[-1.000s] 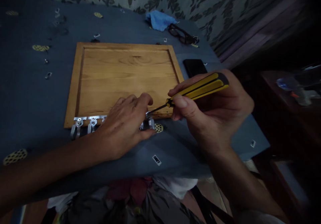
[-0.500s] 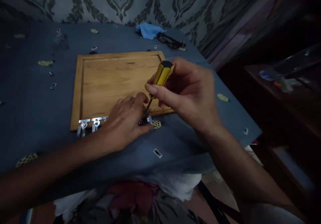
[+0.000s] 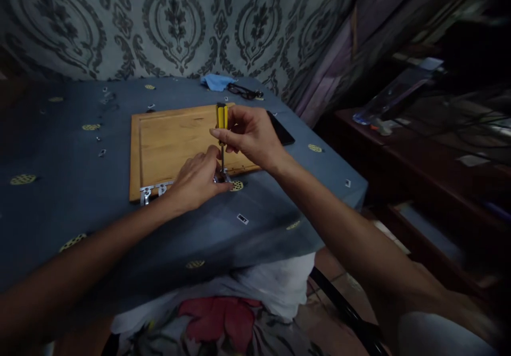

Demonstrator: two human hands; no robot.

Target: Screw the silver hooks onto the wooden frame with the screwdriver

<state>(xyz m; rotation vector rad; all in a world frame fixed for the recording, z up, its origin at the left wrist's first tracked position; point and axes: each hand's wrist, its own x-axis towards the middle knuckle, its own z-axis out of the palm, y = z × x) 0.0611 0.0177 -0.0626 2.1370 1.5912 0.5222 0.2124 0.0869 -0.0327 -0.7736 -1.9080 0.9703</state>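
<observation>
In the head view, the wooden panel point(image 3: 171, 138) lies flat on the blue tablecloth point(image 3: 275, 223), in the middle of the frame. The right hand point(image 3: 253, 135), at centre, has thumb and fingers clamped on the yellow-and-black handle of a screwdriver point(image 3: 222, 117), which stands nearly upright with its tip at a metal hinge point(image 3: 227, 177) on the panel's near edge. The left hand point(image 3: 195, 183) rests over that edge, thumb and forefinger apart around the hinge; whether they pinch it, I cannot tell. More hinges point(image 3: 146, 193) sit along the edge at lower left of centre.

The likeliest trouble, I judge, is the tip slipping out of the screw head if the shaft leans or the push is light; it could then scratch the wood or jab the left thumb close by. A hinge poorly steadied might turn askew, and the panel could slide on the cloth under a hard twist.

As for writing, a small white label point(image 3: 242, 218) printed below centre seems to read "OBEY"; the other printed tags are too small to read. The screwdriver shows no legible brand.
</observation>
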